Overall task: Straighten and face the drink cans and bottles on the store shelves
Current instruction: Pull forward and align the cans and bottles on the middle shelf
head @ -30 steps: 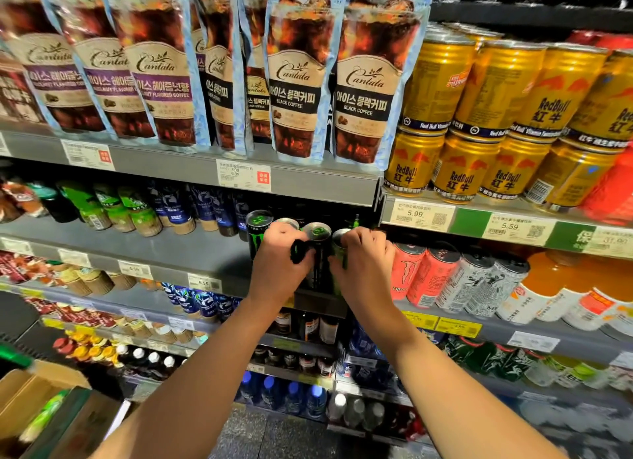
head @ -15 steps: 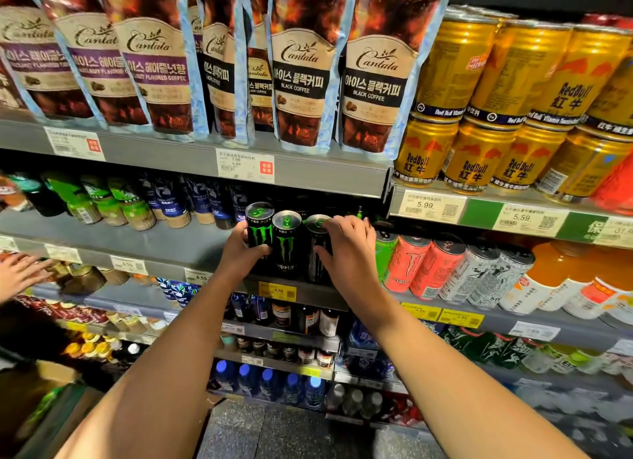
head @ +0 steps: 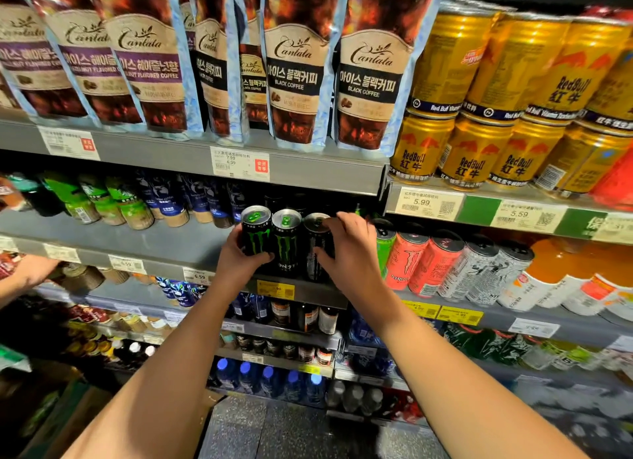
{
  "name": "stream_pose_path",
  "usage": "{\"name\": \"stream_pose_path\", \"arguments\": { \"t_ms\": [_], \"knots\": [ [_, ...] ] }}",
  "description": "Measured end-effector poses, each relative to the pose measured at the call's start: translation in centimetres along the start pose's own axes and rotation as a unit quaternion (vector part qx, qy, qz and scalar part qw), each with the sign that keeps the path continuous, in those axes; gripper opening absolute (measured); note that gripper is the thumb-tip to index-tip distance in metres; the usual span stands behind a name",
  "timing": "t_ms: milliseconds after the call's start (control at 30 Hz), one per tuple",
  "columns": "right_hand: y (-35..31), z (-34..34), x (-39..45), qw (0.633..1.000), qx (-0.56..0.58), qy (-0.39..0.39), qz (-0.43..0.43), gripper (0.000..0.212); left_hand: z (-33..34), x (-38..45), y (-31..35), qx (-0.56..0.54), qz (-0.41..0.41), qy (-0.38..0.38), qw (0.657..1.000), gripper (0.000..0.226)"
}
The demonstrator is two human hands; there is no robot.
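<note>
left hand [head: 239, 258] grips leftmost black can [head: 256, 231]; right hand [head: 349, 253] pinches third black can [head: 317, 243].

Grey metal shelving [head: 191, 249], multiple tiers w/ price tags on front rails. Top tier, upper left to ctr: Cantata coffee pouches [head: 294, 68] standing in a row; upper right: gold Red Bull cans [head: 472, 154] stacked two high. Mid tier: green/blue-labelled bottles [head: 130, 205] at left, three black Monster cans [head: 286, 243] at ctr front edge, then green, red, white cans [head: 431, 263] and orange bottles [head: 561, 277] to the right. Lower tiers: small dark bottles, blue-capped bottles [head: 267, 380], blurry.
</note>
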State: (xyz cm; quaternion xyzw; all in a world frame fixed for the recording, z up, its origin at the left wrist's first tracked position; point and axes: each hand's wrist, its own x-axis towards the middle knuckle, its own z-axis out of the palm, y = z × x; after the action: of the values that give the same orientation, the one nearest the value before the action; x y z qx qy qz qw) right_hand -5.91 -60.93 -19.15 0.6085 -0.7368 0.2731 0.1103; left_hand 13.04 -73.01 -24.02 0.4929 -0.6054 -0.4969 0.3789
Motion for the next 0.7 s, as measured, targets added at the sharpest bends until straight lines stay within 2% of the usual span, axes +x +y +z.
{"name": "stream_pose_path", "arguments": {
  "t_ms": [167,233,300,500,567,700],
  "knots": [
    [1.4,-1.0,-2.4,0.995,0.071,0.056,0.035,0.047,2.6,-4.4,1.1,-0.021,0.102,0.087,0.991,0.087],
    [2.2,-1.5,-3.7,0.991,0.093,0.086,0.038,0.044,3.8,-6.2,1.5,-0.005,0.107,0.135,0.985,0.081],
    [3.2,-2.0,-5.0,0.988,0.102,0.104,0.048,0.042,5.0,-7.7,1.8,0.002,0.115,0.149,0.982,0.070],
    [5.6,-2.7,-8.6,0.973,0.113,0.137,0.149,0.036,10.4,-10.6,1.9,0.008,0.142,0.041,0.989,0.045],
    [6.4,-2.9,-9.5,0.948,0.153,0.165,0.225,0.033,12.6,-11.5,1.9,-0.009,0.140,0.009,0.990,0.034],
    [8.5,-3.5,-10.9,0.872,0.233,0.233,0.362,0.037,16.8,-12.3,2.5,-0.031,0.117,-0.025,0.992,0.021]
  ]
}}
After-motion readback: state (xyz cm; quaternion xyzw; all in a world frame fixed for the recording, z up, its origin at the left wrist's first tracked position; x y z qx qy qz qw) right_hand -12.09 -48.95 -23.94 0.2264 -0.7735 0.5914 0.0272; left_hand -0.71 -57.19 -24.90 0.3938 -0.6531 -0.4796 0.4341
